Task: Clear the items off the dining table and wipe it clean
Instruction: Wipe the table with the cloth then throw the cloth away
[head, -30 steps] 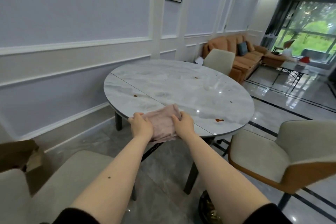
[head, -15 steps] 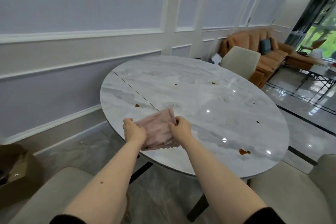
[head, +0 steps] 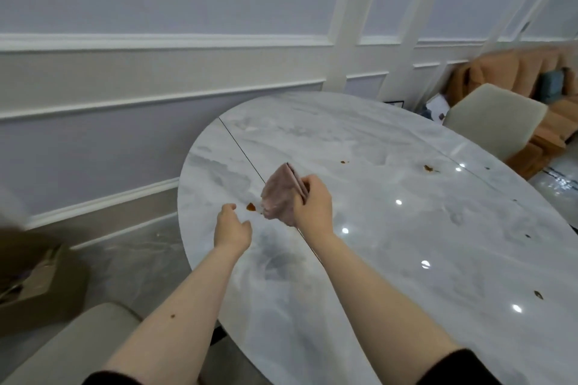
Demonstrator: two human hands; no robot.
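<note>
A round grey marble dining table [head: 391,228] fills the middle and right of the view. My right hand [head: 312,205] grips a folded pink cloth [head: 280,195] and holds it just above the tabletop, near the seam line. My left hand [head: 233,230] hovers a little to the left of the cloth with its fingers loosely curled and nothing in it. A small brown stain [head: 250,206] lies on the marble between my hands. More brown stains [head: 428,168] dot the far and right parts of the table.
A beige chair [head: 494,122] stands at the table's far side, with an orange sofa [head: 525,78] behind it. Another beige chair [head: 72,344] is at the lower left. A brown cardboard box [head: 34,278] sits on the floor by the wall.
My left hand has let go of the cloth, which now stays in my right hand alone and is folded smaller. I have stepped closer, and the view has turned left.
</note>
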